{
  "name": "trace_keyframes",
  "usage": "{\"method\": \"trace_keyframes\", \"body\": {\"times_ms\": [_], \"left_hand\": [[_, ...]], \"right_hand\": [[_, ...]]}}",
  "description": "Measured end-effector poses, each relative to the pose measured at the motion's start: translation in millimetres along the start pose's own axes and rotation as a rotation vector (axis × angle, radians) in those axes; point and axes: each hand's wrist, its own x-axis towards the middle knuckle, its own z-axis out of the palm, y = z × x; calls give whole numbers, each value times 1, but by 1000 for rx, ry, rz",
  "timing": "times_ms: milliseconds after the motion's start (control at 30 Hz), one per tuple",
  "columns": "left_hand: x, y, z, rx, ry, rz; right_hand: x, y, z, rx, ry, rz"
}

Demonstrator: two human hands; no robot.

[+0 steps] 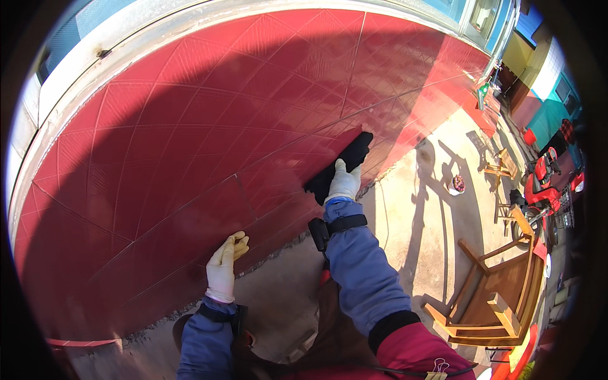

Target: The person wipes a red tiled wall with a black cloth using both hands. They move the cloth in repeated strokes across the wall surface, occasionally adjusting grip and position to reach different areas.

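Note:
A red tiled wall (213, 142) fills the view before me, marked by diagonal lines and joints. My right hand (344, 180), in a whitish glove, holds a dark cloth (354, 152) against the lower part of the wall. The cloth spreads out to both sides of the fingers. Lower and to the left, my left hand (228, 263), in a pale glove, is held near the wall with bent fingers and nothing in it. Both forearms wear blue sleeves with black straps at the wrists.
Window frames (142, 33) run above the wall. At the right, an overturned wooden table (494, 289) lies on the concrete ground (394, 228). Beyond it are a wooden chair (503, 166), a red motor scooter (541, 185) and a white pot with a plant (457, 184).

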Motion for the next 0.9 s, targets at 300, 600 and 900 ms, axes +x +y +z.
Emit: {"method": "trace_keyframes", "body": {"times_ms": [300,600,900], "left_hand": [[6,2,7,-43,-18,-3],[-4,17,-2,-23,73,108],[-8,21,-6,-2,122,221]], "right_hand": [[-61,3,0,-275,-144,-403],[-35,62,-10,-122,-104,124],[-145,104,-4,-497,-543,912]]}}
